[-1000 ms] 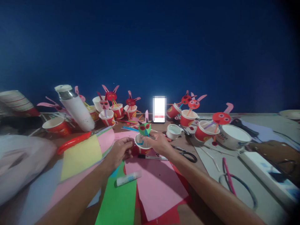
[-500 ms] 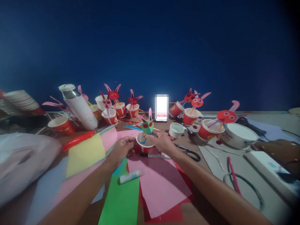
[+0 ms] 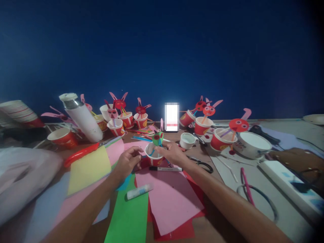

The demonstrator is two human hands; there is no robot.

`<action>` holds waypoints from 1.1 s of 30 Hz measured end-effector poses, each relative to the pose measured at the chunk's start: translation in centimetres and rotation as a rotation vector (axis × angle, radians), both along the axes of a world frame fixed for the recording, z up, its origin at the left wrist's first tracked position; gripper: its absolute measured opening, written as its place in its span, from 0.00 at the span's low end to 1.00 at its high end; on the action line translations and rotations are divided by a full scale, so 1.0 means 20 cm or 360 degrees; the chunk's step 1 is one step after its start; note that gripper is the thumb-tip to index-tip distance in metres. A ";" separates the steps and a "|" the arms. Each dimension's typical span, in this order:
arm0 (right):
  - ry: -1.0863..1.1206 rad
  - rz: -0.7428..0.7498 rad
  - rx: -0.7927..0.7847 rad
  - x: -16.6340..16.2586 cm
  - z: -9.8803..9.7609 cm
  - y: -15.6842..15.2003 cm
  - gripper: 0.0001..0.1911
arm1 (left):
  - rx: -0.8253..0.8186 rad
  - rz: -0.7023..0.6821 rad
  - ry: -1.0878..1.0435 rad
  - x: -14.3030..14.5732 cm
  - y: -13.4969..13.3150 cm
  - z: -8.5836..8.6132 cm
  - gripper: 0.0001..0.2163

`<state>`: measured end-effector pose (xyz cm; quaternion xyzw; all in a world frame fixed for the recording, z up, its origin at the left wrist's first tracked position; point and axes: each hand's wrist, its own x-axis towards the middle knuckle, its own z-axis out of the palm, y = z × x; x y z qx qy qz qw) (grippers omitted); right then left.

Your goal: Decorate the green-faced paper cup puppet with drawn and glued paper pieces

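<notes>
A red-and-white paper cup (image 3: 153, 160) stands at the middle of the table. My right hand (image 3: 173, 152) is closed on its right side, with the thumb over the rim at the blue straws inside. Whether the thumb also presses a straw I cannot tell. Above the cup rises a green paper face (image 3: 158, 137) with red eyes and pink ears. Left of the cup, my left hand (image 3: 129, 160) is open, its fingers loosely bent and apart, holding nothing. A black-and-white marker (image 3: 165, 168) lies just in front of the cup, and a glue stick (image 3: 139, 191) rests nearer me.
Pink paper (image 3: 174, 202), green paper (image 3: 129, 216) and yellow paper (image 3: 88, 168) cover the front. Red-handled scissors (image 3: 81, 154) lie left, below a leaning white flask (image 3: 84, 118). Finished-looking face cups (image 3: 222, 140) line the back. A lit phone (image 3: 172, 116) stands behind; a power strip (image 3: 286, 180) is right.
My left hand has drawn slightly away from the cup, and its fingers have spread. My right hand stays on the cup. The whole view has shifted a little.
</notes>
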<state>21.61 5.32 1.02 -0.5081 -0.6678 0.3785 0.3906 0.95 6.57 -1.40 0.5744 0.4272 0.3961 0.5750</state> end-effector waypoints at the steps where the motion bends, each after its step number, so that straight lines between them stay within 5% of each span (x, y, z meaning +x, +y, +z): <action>1: 0.0012 0.0011 0.0019 0.00 0.00 0.00 0.15 | -0.0010 -0.0001 0.0002 0.00 0.00 0.00 0.10; 10: 0.0089 0.0228 0.0039 0.02 0.02 0.01 0.21 | -0.0186 0.0013 -0.0087 -0.01 0.01 -0.01 0.16; 16: 0.0352 0.0350 -0.0006 0.04 0.00 0.00 0.42 | -0.0230 0.0026 -0.0169 -0.01 0.01 0.00 0.18; 24: 0.0344 -0.0059 -0.0364 0.14 -0.04 -0.03 0.14 | -0.0268 0.0090 -0.0204 0.01 -0.01 0.01 0.22; 33: 0.0308 0.0202 -0.0583 0.12 -0.10 -0.03 0.18 | -0.0219 0.0046 -0.0173 0.00 -0.01 0.00 0.22</action>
